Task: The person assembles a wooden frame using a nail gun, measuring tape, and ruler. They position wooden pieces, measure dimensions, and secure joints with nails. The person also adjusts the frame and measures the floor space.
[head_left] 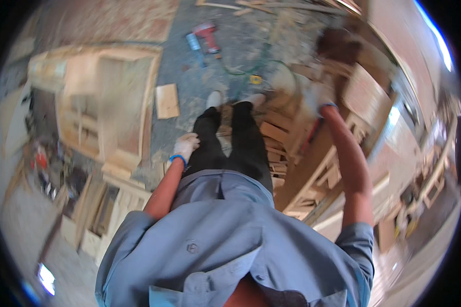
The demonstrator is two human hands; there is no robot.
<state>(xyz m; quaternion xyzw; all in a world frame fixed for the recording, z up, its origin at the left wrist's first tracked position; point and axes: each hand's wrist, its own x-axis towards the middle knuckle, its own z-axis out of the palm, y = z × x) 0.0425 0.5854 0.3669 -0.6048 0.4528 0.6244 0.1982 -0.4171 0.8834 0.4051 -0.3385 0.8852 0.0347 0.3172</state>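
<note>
My left hand [187, 145], in a white glove with a blue cuff, hangs beside my left thigh. Its fingers are curled in, and nothing shows in them. My right hand [320, 94], gloved too, reaches forward to the right beside a stack of wooden boards [364, 92]. Motion smears its fingers, so I cannot tell whether they grip anything. A dark brown shape [338, 45] lies just beyond that hand, too blurred to name.
A red nail gun [206, 37] with a green hose lies on the floor ahead, near a yellow tape measure [255, 79]. At left stands a wooden frame [151, 102]; a loose board [167, 101] lies beside it. Wood offcuts [274, 132] fill the floor by my right leg.
</note>
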